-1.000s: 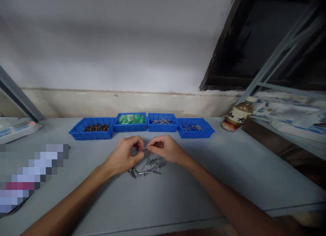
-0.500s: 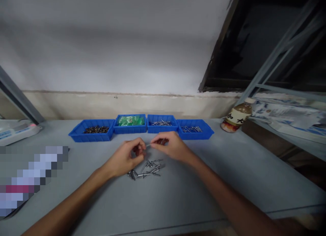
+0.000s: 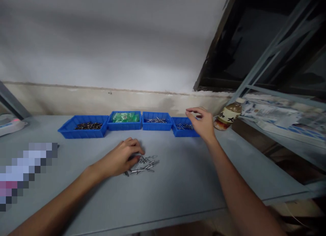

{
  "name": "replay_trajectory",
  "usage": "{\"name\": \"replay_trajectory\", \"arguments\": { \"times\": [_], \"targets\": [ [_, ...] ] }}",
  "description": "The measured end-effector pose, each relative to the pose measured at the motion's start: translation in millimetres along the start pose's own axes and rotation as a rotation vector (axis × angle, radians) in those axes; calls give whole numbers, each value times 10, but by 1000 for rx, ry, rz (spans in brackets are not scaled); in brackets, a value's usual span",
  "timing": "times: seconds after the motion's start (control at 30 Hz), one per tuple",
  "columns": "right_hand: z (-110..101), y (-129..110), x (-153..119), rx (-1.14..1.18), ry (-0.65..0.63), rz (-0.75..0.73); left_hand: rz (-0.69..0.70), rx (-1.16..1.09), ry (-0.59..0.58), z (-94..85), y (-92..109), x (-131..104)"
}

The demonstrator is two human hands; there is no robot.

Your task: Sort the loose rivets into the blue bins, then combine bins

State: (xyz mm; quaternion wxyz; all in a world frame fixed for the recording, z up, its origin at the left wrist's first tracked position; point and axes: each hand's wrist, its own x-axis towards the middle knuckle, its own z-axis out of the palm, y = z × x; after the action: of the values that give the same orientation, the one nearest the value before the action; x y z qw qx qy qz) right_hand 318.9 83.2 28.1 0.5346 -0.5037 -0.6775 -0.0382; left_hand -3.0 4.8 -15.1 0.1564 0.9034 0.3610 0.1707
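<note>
Grey-white wall [image 3: 102, 42] fills the whole back of this, with a cream strip along the bottom. Next biggest is the grey surface [image 3: 165, 202], so take the middle of that as the hub of the clock. Dark window [image 3: 254, 42] up between 1 and 2, and a metal rack [image 3: 265, 59] leaning across it at a slant. Shelf stuff between 2 and 3 is a jumble of white and blue plastic packaging [image 3: 270, 110]. Something pixelated [image 3: 28, 168] sits at 9, so I can't tell what it is.

Four blue bins run along the back edge: the longest bin [image 3: 84, 133] at 10, the second bin [image 3: 124, 126] at 11, the third bin [image 3: 156, 126] at 12, and the last bin [image 3: 185, 132] between 1 and 2. Labelled bottle [image 3: 231, 115] with a pale cap stands at 2, tilted in view.

Hands now. Right hand [image 3: 203, 124] is at 2, up by the last bin and covering its far end from the camera; its grip is a narrow gap, thumb and fingertips just parted. Left hand [image 3: 127, 153] rests low at 10, fingers curled, and I can't tell whether its grip has anything in it.

Smaller bits: green packets [image 3: 124, 117] in the second bin, dark little parts [image 3: 89, 125] heaped in the longest one. Thin silver pins [image 3: 156, 120] lie in the third and last bins. Loose pile of metal pins [image 3: 144, 169] is just to the 9 side of the hub, right beside the left thumb and partly hidden by it.
</note>
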Motion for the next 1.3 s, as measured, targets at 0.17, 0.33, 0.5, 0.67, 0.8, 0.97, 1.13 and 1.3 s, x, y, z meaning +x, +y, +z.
{"name": "replay_trajectory", "arguments": {
  "times": [0.17, 0.33, 0.5, 0.67, 0.8, 0.97, 1.13, 1.3],
  "targets": [
    [302, -332, -228, -23, -181, -152, 29, -26, 32, -18, 14, 12],
    [557, -665, -543, 106, -457, -307, 33, -24, 28, -24, 60, 22],
    [644, -824, -709, 186, -648, -355, 0, 2, 19, -9, 68, 3],
    [619, -885, -701, 256, -716, -317, -103, -23, 46, -69, 68, -23],
    [584, -968, -699, 327, -766, -184, -150, -79, 158, -99, 47, -14],
    [584, -1010, -738, 369, -834, -45, -210, -264, 247, -73, 71, 33],
    [615, -987, -738, 442, -757, 27, -261, -396, 281, -100, 141, 55],
    [641, -966, -738, 462, -683, 21, -227, -430, 280, -97, 118, 46]
  ]
}}
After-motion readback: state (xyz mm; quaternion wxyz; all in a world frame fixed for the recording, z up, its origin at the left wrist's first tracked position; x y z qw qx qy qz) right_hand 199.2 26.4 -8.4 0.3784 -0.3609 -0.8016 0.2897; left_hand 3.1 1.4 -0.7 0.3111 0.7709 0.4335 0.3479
